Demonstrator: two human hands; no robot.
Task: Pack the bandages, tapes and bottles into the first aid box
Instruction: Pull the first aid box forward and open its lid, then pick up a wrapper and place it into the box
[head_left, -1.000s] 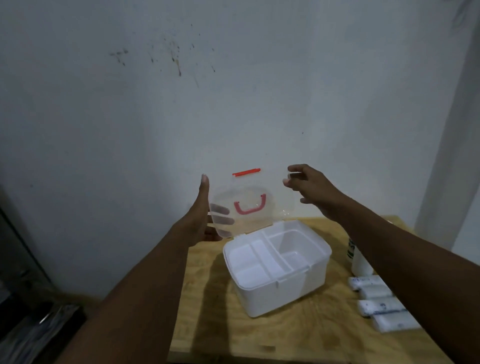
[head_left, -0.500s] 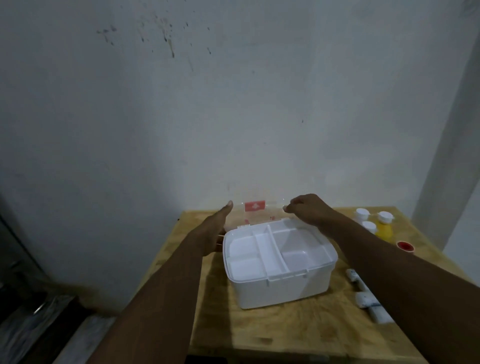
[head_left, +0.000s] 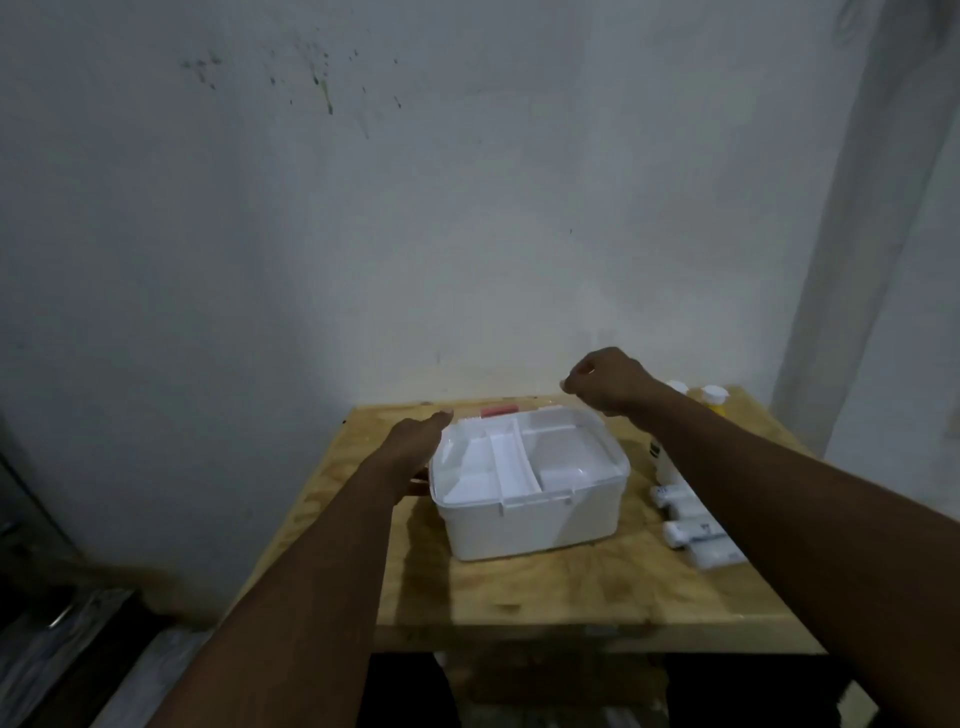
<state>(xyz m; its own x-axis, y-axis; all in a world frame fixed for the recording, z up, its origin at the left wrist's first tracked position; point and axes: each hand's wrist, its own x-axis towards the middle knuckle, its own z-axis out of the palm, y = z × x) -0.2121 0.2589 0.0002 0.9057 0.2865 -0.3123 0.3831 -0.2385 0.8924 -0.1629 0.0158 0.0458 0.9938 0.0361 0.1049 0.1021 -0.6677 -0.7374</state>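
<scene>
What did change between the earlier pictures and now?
The clear lid, held upright a second ago, has swung back and down behind the box and lies nearly flat. The right hand has let go and risen; the left hand has dropped beside the box. The box, rolls and bottles stayed in place on the table.

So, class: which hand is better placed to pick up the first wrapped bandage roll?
Right. The white wrapped bandage rolls lie right of the white plastic box; the left hand is across it.
</scene>
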